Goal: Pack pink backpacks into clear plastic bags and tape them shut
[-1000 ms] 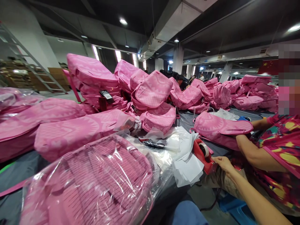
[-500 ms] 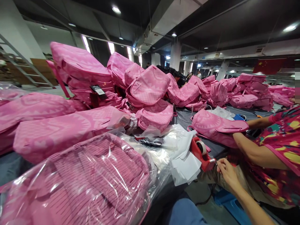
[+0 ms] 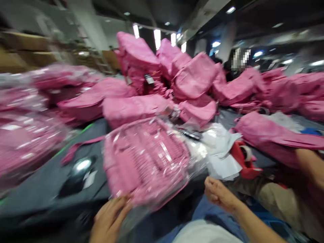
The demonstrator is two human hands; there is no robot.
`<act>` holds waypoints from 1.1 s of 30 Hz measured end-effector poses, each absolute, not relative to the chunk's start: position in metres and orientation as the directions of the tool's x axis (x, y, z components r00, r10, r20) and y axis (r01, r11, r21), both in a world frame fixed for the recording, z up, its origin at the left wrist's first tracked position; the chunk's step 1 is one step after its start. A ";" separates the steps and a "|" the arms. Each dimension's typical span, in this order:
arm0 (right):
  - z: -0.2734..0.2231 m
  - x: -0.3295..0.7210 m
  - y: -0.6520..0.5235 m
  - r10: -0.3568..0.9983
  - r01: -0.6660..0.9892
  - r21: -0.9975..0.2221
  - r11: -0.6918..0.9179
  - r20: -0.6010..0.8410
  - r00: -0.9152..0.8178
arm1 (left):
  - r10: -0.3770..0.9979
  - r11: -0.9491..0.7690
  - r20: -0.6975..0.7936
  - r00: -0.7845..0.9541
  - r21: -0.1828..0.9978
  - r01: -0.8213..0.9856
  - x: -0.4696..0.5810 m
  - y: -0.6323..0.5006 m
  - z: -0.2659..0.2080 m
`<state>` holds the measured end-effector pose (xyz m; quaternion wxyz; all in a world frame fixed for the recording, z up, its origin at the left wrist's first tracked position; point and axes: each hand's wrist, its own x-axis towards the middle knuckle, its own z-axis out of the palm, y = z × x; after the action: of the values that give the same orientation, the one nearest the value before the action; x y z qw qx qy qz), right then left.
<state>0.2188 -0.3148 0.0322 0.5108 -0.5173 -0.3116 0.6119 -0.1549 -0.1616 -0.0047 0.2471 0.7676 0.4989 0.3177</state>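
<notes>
Head view, lower centre: half-curled left hand (image 3: 111, 214), grip unclear, should press the bag (image 3: 149, 162) lightly; right hand (image 3: 217, 193) pinched closed, contents unclear.

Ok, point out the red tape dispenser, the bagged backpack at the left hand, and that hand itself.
Red tape dispenser (image 3: 239, 158): head view, red body beside the tape roll (image 3: 246, 153).
Bagged backpack (image 3: 148, 158): head view, middle of the striped panel.
Left hand (image 3: 110, 215): head view, back of the hand.

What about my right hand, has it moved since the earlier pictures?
Yes: your right hand has moved left, away from the red tape dispenser, nearer the bagged backpack.
</notes>
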 end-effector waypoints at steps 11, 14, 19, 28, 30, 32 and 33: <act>0.123 0.121 -0.151 0.690 0.533 -0.705 0.468 -0.085 -0.718 | 0.950 -0.222 0.060 0.305 0.820 0.528 -0.139 -0.157 0.022; 0.122 0.097 -0.127 0.592 0.524 -0.575 0.628 -0.084 -0.801 | 0.955 -0.219 0.078 0.287 0.839 0.498 -0.138 -0.159 0.020; 0.116 0.069 -0.108 0.592 0.651 -0.210 0.729 -0.283 -0.754 | 0.957 -0.196 0.044 0.286 0.826 0.528 -0.139 -0.160 0.022; 0.101 0.108 -0.079 0.894 0.867 -0.246 0.433 -0.002 -0.447 | 0.964 -0.210 0.060 0.259 0.769 0.604 -0.137 -0.167 0.017; 0.097 0.126 -0.096 0.880 0.883 -0.189 0.430 0.306 -0.363 | 0.963 -0.219 0.070 0.261 0.770 0.600 -0.136 -0.168 0.016; 0.087 0.136 -0.126 0.707 0.784 -0.104 0.611 0.518 -0.482 | 0.963 -0.220 0.073 0.261 0.771 0.598 -0.136 -0.168 0.016; 0.079 0.136 -0.142 0.599 0.695 -0.057 0.717 0.561 -0.572 | 0.964 -0.217 0.074 0.255 0.770 0.600 -0.136 -0.168 0.016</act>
<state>0.1364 -0.1424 0.0792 0.2824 -0.3663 -0.8825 -0.0850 -0.1357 -0.1676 0.0161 0.3175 0.7256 0.5391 0.2866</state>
